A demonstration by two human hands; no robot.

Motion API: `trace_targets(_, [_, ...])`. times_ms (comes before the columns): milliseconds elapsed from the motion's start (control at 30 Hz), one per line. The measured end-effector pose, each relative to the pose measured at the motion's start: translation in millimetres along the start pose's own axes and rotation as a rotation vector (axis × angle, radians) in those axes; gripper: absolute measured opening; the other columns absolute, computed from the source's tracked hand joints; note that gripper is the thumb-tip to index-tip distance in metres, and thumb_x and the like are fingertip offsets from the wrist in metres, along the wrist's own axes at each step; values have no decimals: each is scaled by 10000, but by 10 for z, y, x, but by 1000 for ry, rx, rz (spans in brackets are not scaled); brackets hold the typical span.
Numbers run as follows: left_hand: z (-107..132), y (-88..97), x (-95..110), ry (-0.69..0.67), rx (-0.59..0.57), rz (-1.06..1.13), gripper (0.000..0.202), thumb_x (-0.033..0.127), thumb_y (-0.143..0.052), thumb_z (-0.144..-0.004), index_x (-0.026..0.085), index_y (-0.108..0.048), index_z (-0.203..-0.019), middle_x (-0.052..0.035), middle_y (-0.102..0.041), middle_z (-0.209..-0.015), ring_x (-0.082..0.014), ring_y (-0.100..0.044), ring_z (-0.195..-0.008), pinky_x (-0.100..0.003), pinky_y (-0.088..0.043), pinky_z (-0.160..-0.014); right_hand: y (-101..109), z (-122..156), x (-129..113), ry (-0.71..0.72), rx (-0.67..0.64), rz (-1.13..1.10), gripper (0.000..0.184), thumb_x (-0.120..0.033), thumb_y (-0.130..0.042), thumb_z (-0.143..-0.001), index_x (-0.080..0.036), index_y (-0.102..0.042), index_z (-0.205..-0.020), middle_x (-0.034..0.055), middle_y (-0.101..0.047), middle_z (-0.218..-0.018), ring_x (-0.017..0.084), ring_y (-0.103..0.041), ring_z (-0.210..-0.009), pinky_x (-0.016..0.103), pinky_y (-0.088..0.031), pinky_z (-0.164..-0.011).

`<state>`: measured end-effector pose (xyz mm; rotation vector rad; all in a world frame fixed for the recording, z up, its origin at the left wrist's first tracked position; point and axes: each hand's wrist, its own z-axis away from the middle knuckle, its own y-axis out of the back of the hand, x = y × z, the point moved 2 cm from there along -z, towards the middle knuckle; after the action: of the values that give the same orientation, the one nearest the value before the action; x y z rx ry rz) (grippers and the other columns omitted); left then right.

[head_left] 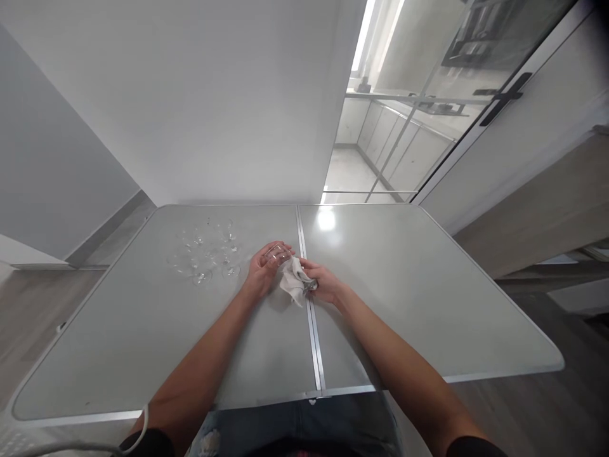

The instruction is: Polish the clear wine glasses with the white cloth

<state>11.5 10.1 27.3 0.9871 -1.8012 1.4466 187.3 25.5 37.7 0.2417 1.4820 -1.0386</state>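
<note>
Facing a white wall point(214, 95) beyond the far end of the metal seam point(314, 343), you work at a pale desk point(428, 304) that this seam splits in two. Right of the seam's far end, past the desk edge, stands a glazed door point(390, 133) with a dark handle point(505, 99). Well left of the seam, on the desk's far half: a cluster of clear stemware point(203, 257), closely grouped; exact count not resolvable, outlines faint.

Your left hand point(262, 270), just left of the seam, has its fingers curled around a clear glass point(277, 254). Your right hand point(326, 282), just right of the seam, pinches a crumpled white cloth point(295, 279), which hangs across to the seam's left side and meets the glass in this view. Held glass: near the seam, on its left. Stem and foot: cannot tell, cloth and fingers cover that region. Bright reflection point(326, 219) on the desktop, right of the seam near its far end.
</note>
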Motion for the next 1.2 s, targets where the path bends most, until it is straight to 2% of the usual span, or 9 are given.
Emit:
trace_targets(167, [-50, 53, -95, -54, 131, -89, 527, 350, -856, -714, 167, -646, -1161, -166, -696, -1207, -293, -683, -1107, -443, -491, -1021, 18, -3, -33, 309, 249, 792, 191, -299, -657, -797, -229, -523, -913, 15, -583, -837, 179, -506, -772, 284, -368, -718])
trace_targets(233, [-58, 68, -105, -58, 148, -93, 528, 332, -865, -701, 171, -648, -1155, -165, -692, -1222, -292, -676, -1123, -442, -488, -1026, 2, -16, 7, 349, 314, 917, 165, -278, -638, -791, -228, -528, -902, 24, -582, -852, 188, -500, -790, 289, -359, -729])
trace_targets(500, [8, 32, 15, 18, -2, -4, 572, 424, -834, -726, 145, -653, -1191, -188, -675, -1232, -318, -683, -1093, -436, -530, -957, -96, -13, 75, -37, -17, -22, 380, -403, -671, -729, -210, -570, -1040, 8, -551, -742, 154, -471, -605, 278, -392, -581])
trace_targets(600, [-10, 37, -11, -15, 55, -46, 553, 410, -840, -723, 151, -650, -1174, -180, -694, -1195, -312, -691, -1081, -445, -522, -970, -52, 2, 15, 73, 67, 197, 311, -416, -655, -784, -224, -543, -1001, 2, -550, -738, 152, -473, -616, 274, -388, -601])
trace_targets(767, [-53, 71, -104, -54, 176, -146, 541, 328, -875, -684, 167, -650, -1149, -165, -712, -1182, -287, -705, -1060, -452, -508, -998, -16, 12, -27, 374, 273, 1071, 122, -280, -586, -827, -231, -503, -902, 23, -575, -837, 178, -508, -750, 284, -369, -698])
trace_targets(833, [-46, 69, -94, -43, 157, -111, 547, 335, -866, -695, 167, -652, -1169, -172, -702, -1208, -294, -705, -1064, -460, -510, -999, -29, 5, -6, 355, 256, 1006, 135, -293, -590, -825, -228, -510, -912, 17, -569, -822, 174, -507, -735, 281, -370, -689])
trace_targets(1033, [3, 21, -17, 4, 51, -9, 591, 438, -829, -731, 139, -655, -1211, -201, -686, -1221, -339, -695, -1087, -484, -522, -988, -55, -18, 67, -14, -5, 84, 361, -444, -644, -774, -215, -565, -1041, 3, -547, -745, 156, -483, -612, 283, -405, -589])
trace_targets(1100, [-9, 39, -48, -5, 102, -37, 594, 434, -834, -725, 144, -650, -1210, -198, -689, -1217, -338, -692, -1098, -498, -511, -1006, -16, -27, 64, 32, 67, 157, 317, -448, -624, -802, -224, -547, -1012, 0, -550, -740, 155, -478, -606, 282, -403, -587])
trace_targets(1200, [-47, 95, -126, -33, 210, -131, 561, 382, -862, -698, 152, -655, -1165, -180, -709, -1187, -310, -708, -1062, -501, -503, -1022, 23, -32, 43, 277, 244, 688, 195, -375, -594, -839, -235, -508, -944, 6, -573, -788, 168, -501, -677, 288, -414, -657])
